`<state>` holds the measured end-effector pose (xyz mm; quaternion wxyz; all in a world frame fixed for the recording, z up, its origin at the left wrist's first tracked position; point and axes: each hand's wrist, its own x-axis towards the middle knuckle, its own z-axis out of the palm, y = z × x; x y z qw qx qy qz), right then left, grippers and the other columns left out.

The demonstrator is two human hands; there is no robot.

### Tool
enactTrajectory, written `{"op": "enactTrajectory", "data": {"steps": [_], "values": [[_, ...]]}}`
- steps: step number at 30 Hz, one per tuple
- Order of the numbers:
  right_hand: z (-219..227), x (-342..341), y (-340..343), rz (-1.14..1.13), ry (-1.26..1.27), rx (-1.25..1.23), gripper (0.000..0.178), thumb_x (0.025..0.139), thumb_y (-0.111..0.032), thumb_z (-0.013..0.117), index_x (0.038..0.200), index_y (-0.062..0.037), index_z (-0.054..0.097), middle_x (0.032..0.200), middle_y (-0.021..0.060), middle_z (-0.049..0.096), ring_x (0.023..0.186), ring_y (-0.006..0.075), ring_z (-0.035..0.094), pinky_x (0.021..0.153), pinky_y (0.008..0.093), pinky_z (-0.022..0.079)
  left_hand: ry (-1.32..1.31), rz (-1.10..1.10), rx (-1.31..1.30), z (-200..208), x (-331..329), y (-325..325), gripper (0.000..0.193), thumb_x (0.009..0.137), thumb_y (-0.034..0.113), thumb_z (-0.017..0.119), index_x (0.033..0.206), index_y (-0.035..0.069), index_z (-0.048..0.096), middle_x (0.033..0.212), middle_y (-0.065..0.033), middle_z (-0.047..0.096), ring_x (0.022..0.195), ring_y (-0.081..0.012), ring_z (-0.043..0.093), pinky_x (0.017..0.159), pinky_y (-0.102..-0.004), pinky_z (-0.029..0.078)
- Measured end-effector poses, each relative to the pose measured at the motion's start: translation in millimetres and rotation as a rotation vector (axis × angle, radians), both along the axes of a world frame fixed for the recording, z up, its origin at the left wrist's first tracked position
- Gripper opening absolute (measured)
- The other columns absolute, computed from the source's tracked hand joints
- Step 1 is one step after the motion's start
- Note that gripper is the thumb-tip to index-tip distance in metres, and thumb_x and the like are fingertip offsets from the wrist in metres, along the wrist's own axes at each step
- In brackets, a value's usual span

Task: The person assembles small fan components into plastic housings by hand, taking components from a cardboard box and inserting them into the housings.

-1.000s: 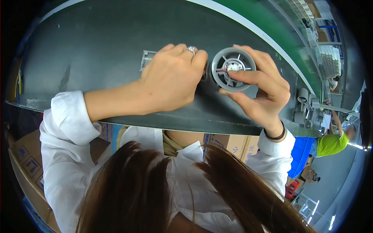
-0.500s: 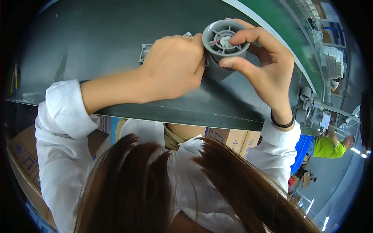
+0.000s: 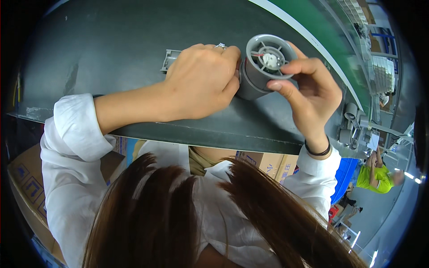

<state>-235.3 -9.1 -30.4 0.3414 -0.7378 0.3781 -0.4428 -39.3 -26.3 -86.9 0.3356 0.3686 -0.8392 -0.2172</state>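
Note:
A grey plastic housing, like a hair dryer's body, stands on the dark table with its round mouth tilted up toward me. Inside the rim, spokes surround a white centre part, and a bit of red shows beside it. My right hand grips the rim, thumb at the near edge and forefinger reaching over the opening. Beside the housing, my left hand is closed in a fist around something it mostly hides. A grey open-framed plastic end shows past this fist; whether it joins the housing is hidden.
The dark tabletop has a pale edge strip, with a green surface beyond. Cardboard boxes stand below at left. Grey round parts and a blue bin are at right. A person in yellow-green is farther off.
The housing's mouth has shifted right and a little nearer to me, with my right hand moving along. My left hand has moved slightly. The distant person has changed posture.

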Motion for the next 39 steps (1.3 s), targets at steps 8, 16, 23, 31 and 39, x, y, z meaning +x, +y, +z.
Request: {"op": "enactTrajectory", "data": {"steps": [8, 16, 23, 31, 39], "values": [[-18.6, 14.2, 30.1, -0.216, -0.038, -0.087, 0.027, 0.070, 0.006, 0.077, 0.090, 0.0079, 0.060, 0.098, 0.0236, 0.066, 0.101, 0.0244, 0.062, 0.088, 0.0337, 0.050, -0.103, -0.002, -0.140, 2.4, 3.5, 5.3, 0.015, 0.069, 0.008, 0.061, 0.078, -0.002, 0.054, 0.069, -0.0153, 0.060, 0.069, -0.0302, 0.060, 0.068, -0.0369, 0.044], [-41.3, 3.9, 36.3, -0.139, -0.087, -0.207, 0.028, 0.073, 0.010, 0.072, 0.095, 0.0053, 0.055, 0.094, 0.0162, 0.062, 0.092, 0.0200, 0.062, 0.083, 0.0289, 0.048, -0.150, 0.007, -0.254, -3.1, 1.9, 10.9, 0.023, 0.067, 0.013, 0.065, 0.079, 0.001, 0.051, 0.068, -0.0124, 0.058, 0.067, -0.0259, 0.058, 0.065, -0.0343, 0.041], [-50.5, -6.2, 34.1, -0.030, -0.195, -0.154, 0.030, 0.071, 0.008, 0.074, 0.093, 0.0010, 0.054, 0.088, 0.0064, 0.059, 0.078, 0.0093, 0.058, 0.073, 0.0207, 0.046, -0.123, 0.006, -0.265, -6.8, -0.9, 9.6, 0.024, 0.067, 0.015, 0.066, 0.078, 0.001, 0.051, 0.064, -0.0113, 0.058, 0.062, -0.0261, 0.057, 0.062, -0.0348, 0.041], [-45.9, -7.6, 30.3, -0.049, -0.104, -0.123, 0.023, 0.072, 0.004, 0.074, 0.087, 0.0082, 0.056, 0.095, 0.0278, 0.064, 0.103, 0.0348, 0.061, 0.089, 0.0395, 0.048, -0.133, -0.007, -0.259, -6.2, 2.9, 6.0, 0.023, 0.066, 0.016, 0.066, 0.077, 0.001, 0.051, 0.063, -0.0126, 0.059, 0.060, -0.0277, 0.059, 0.058, -0.0364, 0.042], [-41.9, 1.5, 34.9, -0.098, 0.068, -0.149, 0.025, 0.070, 0.003, 0.074, 0.085, 0.0065, 0.054, 0.091, 0.0311, 0.064, 0.101, 0.0432, 0.061, 0.092, 0.0441, 0.046, -0.067, -0.026, -0.161, -7.8, 5.9, 5.7, 0.020, 0.063, 0.002, 0.058, 0.081, 0.001, 0.049, 0.066, -0.0124, 0.051, 0.063, -0.0320, 0.053, 0.060, -0.0409, 0.042]]}}
